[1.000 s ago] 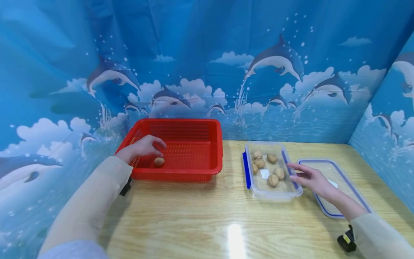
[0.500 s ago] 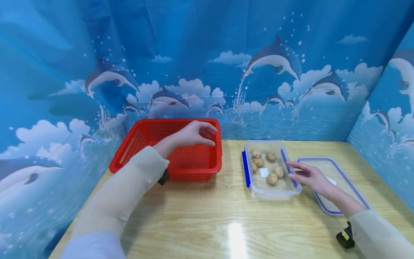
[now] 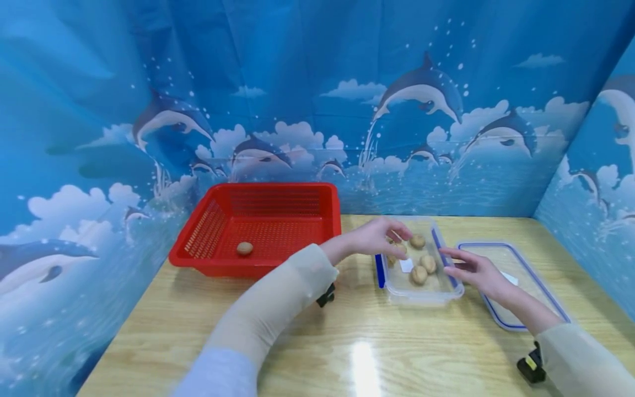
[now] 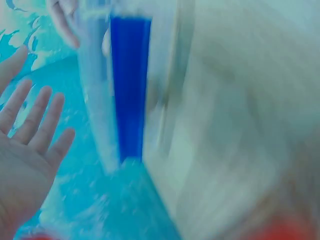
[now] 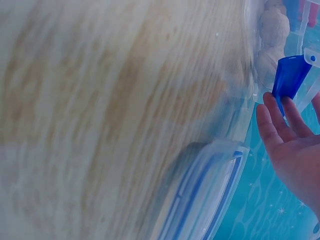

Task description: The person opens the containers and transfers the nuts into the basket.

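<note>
My left hand is over the left part of a clear plastic box with blue side clips. Its fingers are spread and loosely extended in the left wrist view, holding nothing. Several walnuts lie in the box beside a small white square; my left hand partly hides those on the left. My right hand rests relaxed fingers against the box's right side, by the blue clip. A single walnut sits in the red plastic basket at the left.
A clear lid with a blue seal lies flat to the right of the box, under my right forearm. The wooden table meets a blue dolphin-print sheet behind the basket and box.
My left hand has swept right from inside the red basket, across it, to above the clear box. The right hand stays at the box's edge.
</note>
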A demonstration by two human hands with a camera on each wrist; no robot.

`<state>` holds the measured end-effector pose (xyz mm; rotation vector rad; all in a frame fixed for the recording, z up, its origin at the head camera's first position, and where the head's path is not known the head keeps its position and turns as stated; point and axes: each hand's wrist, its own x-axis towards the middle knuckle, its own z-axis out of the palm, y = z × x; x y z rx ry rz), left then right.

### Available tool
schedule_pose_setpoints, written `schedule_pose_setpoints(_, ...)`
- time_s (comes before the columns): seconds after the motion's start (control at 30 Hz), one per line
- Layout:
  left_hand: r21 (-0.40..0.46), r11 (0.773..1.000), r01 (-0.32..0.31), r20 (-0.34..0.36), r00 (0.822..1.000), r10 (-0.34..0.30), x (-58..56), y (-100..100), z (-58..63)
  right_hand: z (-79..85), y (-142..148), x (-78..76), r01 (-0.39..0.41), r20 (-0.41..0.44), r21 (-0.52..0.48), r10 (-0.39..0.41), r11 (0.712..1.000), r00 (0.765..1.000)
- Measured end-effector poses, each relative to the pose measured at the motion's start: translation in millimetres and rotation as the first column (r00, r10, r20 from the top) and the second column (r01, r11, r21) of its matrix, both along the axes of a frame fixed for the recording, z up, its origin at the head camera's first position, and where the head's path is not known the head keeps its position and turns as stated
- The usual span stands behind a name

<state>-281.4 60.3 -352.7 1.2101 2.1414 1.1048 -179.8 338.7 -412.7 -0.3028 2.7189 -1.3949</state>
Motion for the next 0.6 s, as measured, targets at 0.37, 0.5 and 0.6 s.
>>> schedule_pose_setpoints(0.37,-0.128,0.991,-0.037,-0.138,0.990,0.019,12.8,43,-35.8,0.1,0,-2.0,0.009,0.001,0.013,-0.009,1.000,1.000)
schedule_pose_setpoints(0.5,-0.199,0.978,-0.059,-0.215,0.976,0.015,13.6,49,-40.3,-1.0,0,-2.1,0.013,-0.002,0.023,-0.013,1.000,1.000)
schedule_pose_setpoints(0.6,-0.222,0.971,-0.083,-0.254,0.967,0.025,14.0,52,-42.5,-1.0,1,-1.8,0.014,-0.004,0.025,-0.014,1.000,1.000)
